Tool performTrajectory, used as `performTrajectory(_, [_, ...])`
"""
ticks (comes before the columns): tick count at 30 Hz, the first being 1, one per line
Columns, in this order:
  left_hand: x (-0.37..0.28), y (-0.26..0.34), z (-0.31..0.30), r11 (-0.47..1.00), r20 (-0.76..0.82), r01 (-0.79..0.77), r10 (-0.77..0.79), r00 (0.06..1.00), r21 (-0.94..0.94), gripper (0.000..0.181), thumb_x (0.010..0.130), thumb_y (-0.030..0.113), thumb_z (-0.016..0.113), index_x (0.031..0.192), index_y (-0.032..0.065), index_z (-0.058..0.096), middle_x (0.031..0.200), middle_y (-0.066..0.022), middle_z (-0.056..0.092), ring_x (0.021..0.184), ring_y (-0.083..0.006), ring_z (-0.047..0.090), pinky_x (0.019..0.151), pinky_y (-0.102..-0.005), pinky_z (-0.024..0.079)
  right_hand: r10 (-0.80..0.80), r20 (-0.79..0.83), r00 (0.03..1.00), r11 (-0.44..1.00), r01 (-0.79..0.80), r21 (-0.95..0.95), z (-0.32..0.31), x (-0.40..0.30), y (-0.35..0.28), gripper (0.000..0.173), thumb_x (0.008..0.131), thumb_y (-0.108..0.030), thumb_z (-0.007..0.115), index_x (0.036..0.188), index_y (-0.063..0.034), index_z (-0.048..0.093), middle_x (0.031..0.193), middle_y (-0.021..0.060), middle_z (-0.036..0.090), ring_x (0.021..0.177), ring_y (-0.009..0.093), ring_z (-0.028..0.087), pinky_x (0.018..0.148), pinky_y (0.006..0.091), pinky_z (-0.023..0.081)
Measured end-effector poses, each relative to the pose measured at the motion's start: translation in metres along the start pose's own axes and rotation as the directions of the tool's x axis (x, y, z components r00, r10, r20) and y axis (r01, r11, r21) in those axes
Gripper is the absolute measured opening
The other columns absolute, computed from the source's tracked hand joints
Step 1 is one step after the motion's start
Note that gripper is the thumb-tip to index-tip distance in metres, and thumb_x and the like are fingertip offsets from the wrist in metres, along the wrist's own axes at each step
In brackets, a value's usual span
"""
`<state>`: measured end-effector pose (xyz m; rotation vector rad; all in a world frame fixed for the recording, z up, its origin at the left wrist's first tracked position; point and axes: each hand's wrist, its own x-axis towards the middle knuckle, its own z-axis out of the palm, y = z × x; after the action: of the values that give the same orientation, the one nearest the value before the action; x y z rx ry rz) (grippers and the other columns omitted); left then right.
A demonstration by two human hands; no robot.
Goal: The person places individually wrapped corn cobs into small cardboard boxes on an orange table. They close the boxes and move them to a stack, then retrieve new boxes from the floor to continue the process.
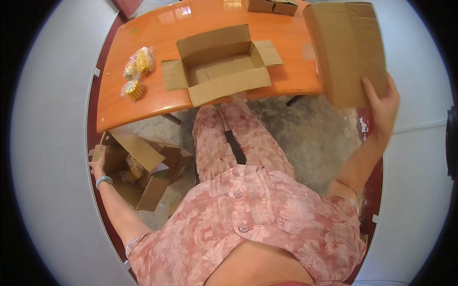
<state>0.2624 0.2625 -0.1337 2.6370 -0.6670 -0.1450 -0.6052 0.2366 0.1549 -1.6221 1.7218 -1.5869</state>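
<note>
At the right, my right hand (384,102) grips the lower edge of a flat brown cardboard piece (349,53), which stands out past the table's right side. My left hand (98,162), with a light blue bangle at the wrist, holds the left flap of a large open cardboard box (128,195) at the lower left. Inside that box lie clear plastic packs of yellow items (136,168). An open, bare-bottomed cardboard box (225,68) rests on the orange table (286,32) with its flaps spread. Left of it are several clear bags of yellow pieces (143,60).
Two small cardboard boxes (272,6) stand at the table's far edge. A further cardboard box (173,159) sits beside the large one, left of my legs. Table legs (171,118) reach down under the near edge. Pale walls rise at both sides.
</note>
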Motion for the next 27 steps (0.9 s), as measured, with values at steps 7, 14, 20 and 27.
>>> performTrajectory(7, [-0.037,0.004,-0.023,0.985,0.047,-0.018,0.011,0.999,0.171,0.136,0.050,0.057,0.093,0.156,0.0162,0.019,0.139,-0.0297,0.052,0.126,-0.0452,0.054,0.107,-0.0512,0.045,-0.024,0.183,0.983,0.468,0.173,-0.867,0.113,0.059,0.071,0.035,0.090,-0.022,0.066,0.122,-0.0104,0.061,0.103,0.0201,0.071,0.100,0.040,0.067,0.084,0.0501,0.053])
performTrajectory(14, [-0.106,0.009,-0.066,0.948,-0.063,-0.285,0.295,0.953,0.139,0.140,0.050,0.040,0.096,0.160,0.0123,0.014,0.121,-0.0232,0.065,0.113,-0.0409,0.062,0.101,-0.0470,0.049,-0.117,0.489,0.864,0.352,0.497,-0.794,0.128,0.077,0.131,0.055,0.093,-0.035,0.067,0.138,-0.0054,0.055,0.135,0.0153,0.061,0.123,0.035,0.058,0.102,0.0452,0.047])
performTrajectory(20, [-0.126,0.059,-0.112,0.914,0.209,-0.371,0.336,0.919,0.162,0.139,0.053,0.022,0.094,0.163,0.0222,0.009,0.137,-0.0302,0.049,0.129,-0.0454,0.048,0.111,-0.0501,0.040,-0.142,0.551,0.822,0.516,0.537,-0.667,0.139,0.076,0.125,0.053,0.095,-0.031,0.066,0.138,-0.0017,0.055,0.139,0.0166,0.058,0.128,0.034,0.055,0.107,0.0416,0.043])
performTrajectory(27, [-0.136,0.093,-0.139,0.870,0.495,-0.435,0.280,0.822,0.231,0.139,0.053,0.014,0.090,0.163,0.0243,0.007,0.138,-0.0310,0.048,0.132,-0.0472,0.046,0.112,-0.0503,0.039,-0.168,0.561,0.811,0.580,0.541,-0.608,0.139,0.067,0.118,0.048,0.094,-0.025,0.066,0.135,-0.0018,0.057,0.141,0.0162,0.057,0.129,0.034,0.054,0.108,0.0406,0.042])
